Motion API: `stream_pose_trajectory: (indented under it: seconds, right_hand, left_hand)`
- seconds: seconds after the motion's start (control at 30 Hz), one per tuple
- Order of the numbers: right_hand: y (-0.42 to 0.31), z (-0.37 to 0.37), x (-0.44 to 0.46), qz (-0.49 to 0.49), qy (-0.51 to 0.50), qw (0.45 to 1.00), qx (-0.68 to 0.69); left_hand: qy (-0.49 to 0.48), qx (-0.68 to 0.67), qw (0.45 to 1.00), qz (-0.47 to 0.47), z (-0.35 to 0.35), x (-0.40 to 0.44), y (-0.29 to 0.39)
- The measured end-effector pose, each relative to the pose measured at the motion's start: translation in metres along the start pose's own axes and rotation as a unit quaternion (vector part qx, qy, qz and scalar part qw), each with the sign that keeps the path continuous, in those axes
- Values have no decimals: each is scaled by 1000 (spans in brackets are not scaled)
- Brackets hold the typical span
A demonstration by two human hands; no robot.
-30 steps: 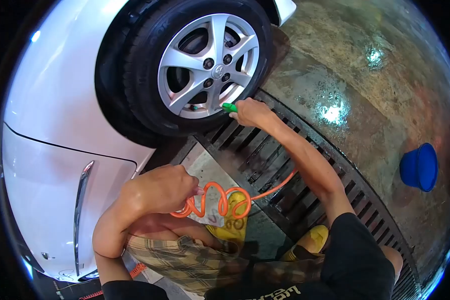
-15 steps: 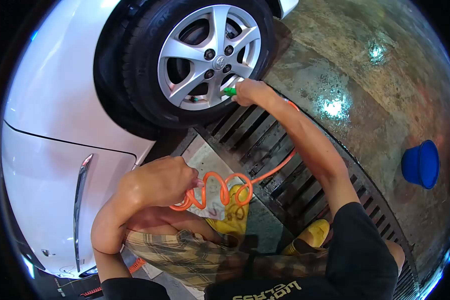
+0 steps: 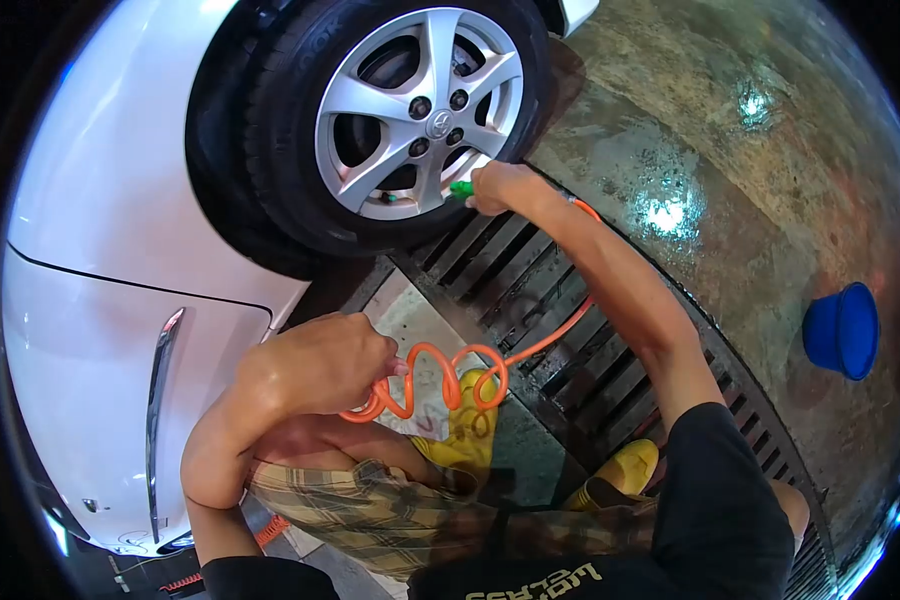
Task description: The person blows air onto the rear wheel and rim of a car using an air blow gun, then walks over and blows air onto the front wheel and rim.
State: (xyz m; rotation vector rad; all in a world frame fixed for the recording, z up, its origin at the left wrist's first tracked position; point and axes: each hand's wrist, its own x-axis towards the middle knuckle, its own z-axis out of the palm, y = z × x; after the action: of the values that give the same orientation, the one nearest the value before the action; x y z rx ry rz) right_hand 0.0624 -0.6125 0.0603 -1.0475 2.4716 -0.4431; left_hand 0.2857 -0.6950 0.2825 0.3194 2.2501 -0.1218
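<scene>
My left hand is closed around the orange coiled hose, whose loops hang to the right of the fist. Out at the wheel, my right hand grips a green-tipped air blow gun; its body is mostly hidden by my fingers. The green tip points left at the lower edge of the silver alloy wheel. Whether the tip touches the rim I cannot tell. Around the rim sits a black tyre. From behind my right wrist, the orange hose runs down under the forearm towards the coils.
A white car body fills the left side. Below the tyre lies a dark metal drain grate, with yellow boots on and beside it. On the wet concrete floor to the right stands a blue bucket.
The green tip has shifted very slightly right and down along the lower rim with my right hand. My left hand stays in place on the hose.
</scene>
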Motion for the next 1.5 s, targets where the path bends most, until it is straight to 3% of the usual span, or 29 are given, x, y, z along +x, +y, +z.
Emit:
stream_pose_trajectory:
  seconds: [0.1,0.4,0.6,0.8,0.93,1.0,1.07,1.17,1.23,1.43,1.5]
  right_hand:
    - [26,8,13,74,31,997,-7]
    - [9,12,1,20,-17,1000,-3]
    - [44,22,16,90,20,996,-15]
    - [2,30,0,-128,30,989,70]
    - [-7,13,-6,-150,18,988,43]
    - [-1,10,-13,-48,13,999,-15]
    - [4,16,-7,-37,33,998,-42]
    - [-3,11,-4,-55,15,998,-10]
    - [-9,15,2,-210,101,972,38]
    - [-10,2,-7,-162,67,984,29]
    - [-14,1,-7,-211,102,970,57]
  left_hand:
    - [-1,6,1000,4,2,-1,-1]
    - [10,12,1000,2,2,-2,-2]
    - [20,9,1000,3,9,-3,-7]
    - [8,16,1000,19,1,3,-2]
    - [18,8,1000,19,2,0,-1]
    - [4,4,1000,6,1,1,0]
    - [-11,3,1000,-7,1,1,0]
    - [9,5,1000,12,3,2,-2]
    - [5,-2,1000,5,2,3,-1]
    - [37,22,998,49,11,3,-8]
    - [36,18,998,50,14,2,-10]
